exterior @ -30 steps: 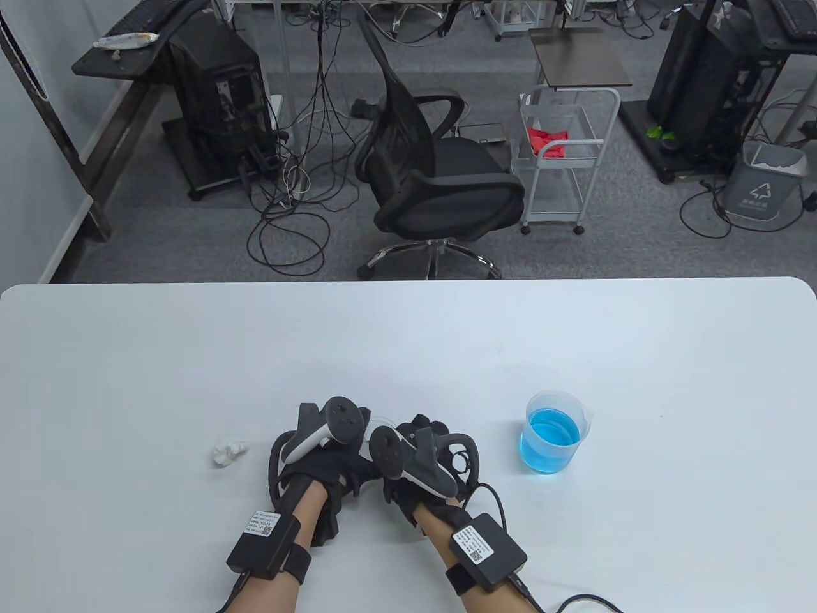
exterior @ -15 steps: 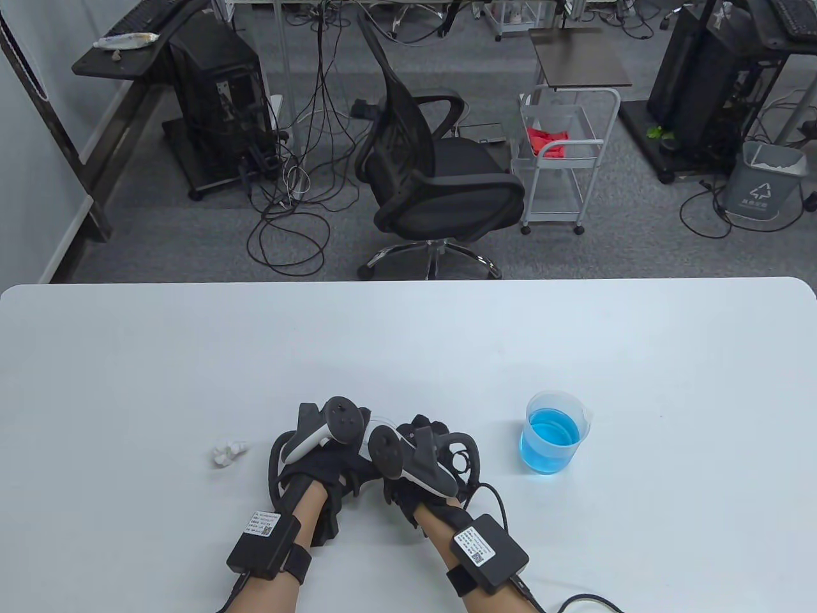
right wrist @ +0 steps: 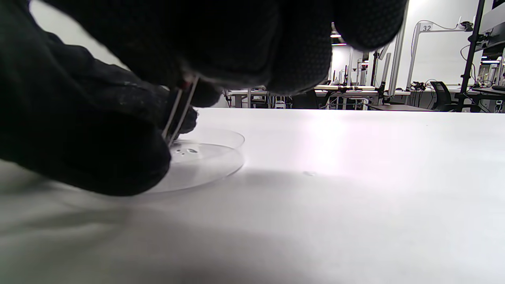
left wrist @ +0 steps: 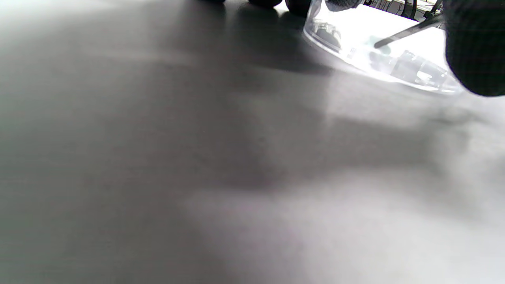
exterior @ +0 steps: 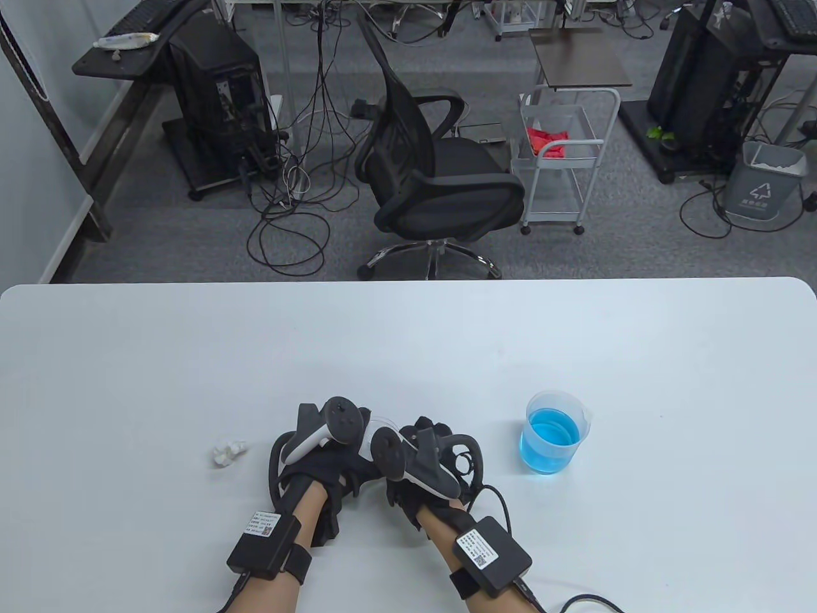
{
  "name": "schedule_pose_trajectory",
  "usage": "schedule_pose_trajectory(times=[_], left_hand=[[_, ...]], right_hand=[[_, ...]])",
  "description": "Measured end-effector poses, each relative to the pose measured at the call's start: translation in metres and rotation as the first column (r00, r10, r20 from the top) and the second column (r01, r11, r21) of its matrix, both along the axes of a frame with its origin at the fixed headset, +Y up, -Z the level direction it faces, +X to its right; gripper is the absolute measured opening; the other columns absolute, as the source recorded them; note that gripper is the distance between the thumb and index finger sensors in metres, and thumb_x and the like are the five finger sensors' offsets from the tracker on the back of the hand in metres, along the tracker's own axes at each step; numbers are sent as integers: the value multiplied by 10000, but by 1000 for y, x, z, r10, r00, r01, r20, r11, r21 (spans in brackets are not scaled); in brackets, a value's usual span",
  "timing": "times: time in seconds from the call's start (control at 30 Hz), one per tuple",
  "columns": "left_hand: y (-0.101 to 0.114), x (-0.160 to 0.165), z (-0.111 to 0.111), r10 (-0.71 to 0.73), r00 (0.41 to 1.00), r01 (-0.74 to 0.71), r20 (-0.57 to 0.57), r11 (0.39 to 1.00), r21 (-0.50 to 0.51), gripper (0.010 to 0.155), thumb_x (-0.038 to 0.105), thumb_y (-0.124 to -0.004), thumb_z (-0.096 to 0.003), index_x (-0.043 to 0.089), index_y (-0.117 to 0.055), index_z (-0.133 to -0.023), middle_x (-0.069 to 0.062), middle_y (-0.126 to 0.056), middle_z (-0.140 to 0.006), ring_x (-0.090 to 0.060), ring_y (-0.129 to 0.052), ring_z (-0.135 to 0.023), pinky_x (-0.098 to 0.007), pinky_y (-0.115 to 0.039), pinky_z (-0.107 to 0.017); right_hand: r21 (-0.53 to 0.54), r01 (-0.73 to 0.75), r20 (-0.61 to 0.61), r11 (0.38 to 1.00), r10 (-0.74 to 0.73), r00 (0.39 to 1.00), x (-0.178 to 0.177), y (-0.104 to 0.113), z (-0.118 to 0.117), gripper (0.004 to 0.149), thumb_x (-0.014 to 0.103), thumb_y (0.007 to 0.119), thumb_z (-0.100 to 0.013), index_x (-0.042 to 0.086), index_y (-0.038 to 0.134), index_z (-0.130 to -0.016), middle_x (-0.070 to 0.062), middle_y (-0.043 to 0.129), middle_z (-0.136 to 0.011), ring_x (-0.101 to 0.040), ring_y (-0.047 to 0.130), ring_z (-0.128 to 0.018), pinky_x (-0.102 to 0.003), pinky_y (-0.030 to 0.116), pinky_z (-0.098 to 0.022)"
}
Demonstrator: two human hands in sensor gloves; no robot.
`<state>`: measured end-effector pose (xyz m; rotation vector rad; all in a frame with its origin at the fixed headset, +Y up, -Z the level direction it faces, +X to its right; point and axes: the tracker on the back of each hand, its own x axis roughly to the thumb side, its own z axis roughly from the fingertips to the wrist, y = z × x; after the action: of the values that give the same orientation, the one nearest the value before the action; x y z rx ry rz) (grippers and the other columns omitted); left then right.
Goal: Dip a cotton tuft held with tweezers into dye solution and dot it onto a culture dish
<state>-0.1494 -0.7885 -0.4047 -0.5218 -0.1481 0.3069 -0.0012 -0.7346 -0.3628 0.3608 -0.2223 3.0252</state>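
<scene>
My left hand (exterior: pixel 322 461) and right hand (exterior: pixel 424 426) are close together near the table's front middle, covering the clear culture dish (right wrist: pixel 213 159). My right hand (right wrist: pixel 221 51) grips metal tweezers (right wrist: pixel 178 115), with the tips down inside the dish beside small dark dots (right wrist: pixel 189 150). In the left wrist view the dish (left wrist: pixel 378 63) lies between my left fingertips (left wrist: pixel 298 4) and thumb (left wrist: pixel 475 47), and the tweezers tip (left wrist: pixel 398 35) ends at a faint bluish tuft. A beaker of blue dye (exterior: pixel 552 434) stands to the right.
A loose white cotton wad (exterior: pixel 228 452) lies on the table left of my left hand. The white table (exterior: pixel 408 345) stretches far behind the hands. A cable (exterior: pixel 574 600) trails from my right wrist at the front edge.
My right forearm has shifted slightly to the right. Both hands stay over the dish, almost still.
</scene>
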Motion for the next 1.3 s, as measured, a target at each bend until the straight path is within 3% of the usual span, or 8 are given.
schedule_pose_trajectory(times=[0.5, 1.3], left_hand=[[0, 0, 0, 3, 1000, -3, -1, 1000, 0, 1055, 804, -760, -384, 363, -165, -1135, 79, -128, -1203, -258, -145, -1173, -517, -253, -827], [0, 0, 0, 9, 1000, -9, -4, 1000, -5, 1053, 808, -756, -384, 371, -159, -1133, 84, -121, -1201, -254, -137, -1172, -514, -245, -825]], right_hand=[[-30, 4, 8, 1000, -3, 1000, 3, 0, 0, 323, 306, 915, -402, 206, 982, -702, 25, 1002, -476, -213, 950, -648, -564, 686, -580], [41, 11, -26, 999, -10, 1000, -3, -5, 3, 323, 309, 912, -400, 212, 980, -700, 30, 998, -475, -207, 947, -649, -561, 688, -580]])
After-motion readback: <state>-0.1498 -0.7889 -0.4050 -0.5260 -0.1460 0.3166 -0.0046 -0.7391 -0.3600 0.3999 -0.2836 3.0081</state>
